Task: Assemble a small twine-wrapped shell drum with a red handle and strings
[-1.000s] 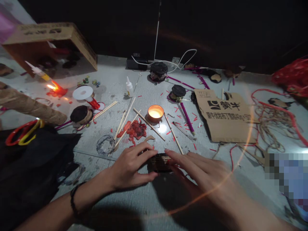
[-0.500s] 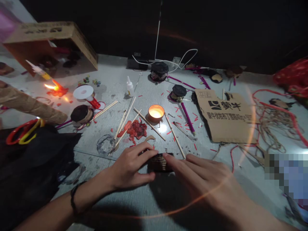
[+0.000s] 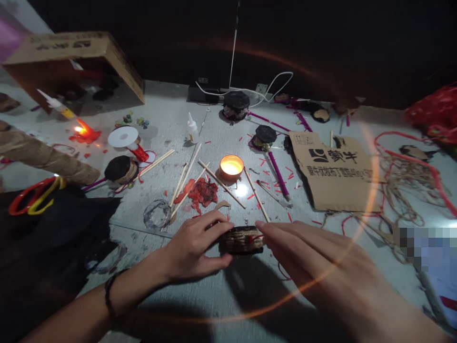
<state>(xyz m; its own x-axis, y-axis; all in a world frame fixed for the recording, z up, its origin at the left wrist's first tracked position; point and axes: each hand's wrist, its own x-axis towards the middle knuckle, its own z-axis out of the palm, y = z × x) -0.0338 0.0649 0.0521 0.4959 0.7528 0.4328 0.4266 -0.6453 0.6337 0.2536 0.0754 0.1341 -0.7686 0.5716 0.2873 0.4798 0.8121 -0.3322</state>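
My left hand (image 3: 196,245) grips the left end of a small twine-wrapped drum (image 3: 241,240) with black edges, thumb below and fingers above. A short red cord (image 3: 256,237) runs from the drum's twine side to the fingertips of my right hand (image 3: 314,259), which are pressed together on it. A loop of red cord hangs below that hand; the fingertips' far side is hidden. Just beyond my hands lies a patch of melted red wax (image 3: 203,191). A lit tealight candle (image 3: 232,170) stands further back.
Several wooden sticks (image 3: 228,190) lie around the candle. Finished-looking drums on purple sticks (image 3: 278,176) stand behind. At left are a burning red candle stub (image 3: 84,128), a thread spool (image 3: 123,137), scissors (image 3: 35,197) and black cloth (image 3: 53,243). Torn cardboard (image 3: 339,190) and tangled twine (image 3: 403,186) lie right.
My right hand has drawn back to the right from the drum's top, uncovering more of its twine side and the red cord. My left hand has stayed in place.
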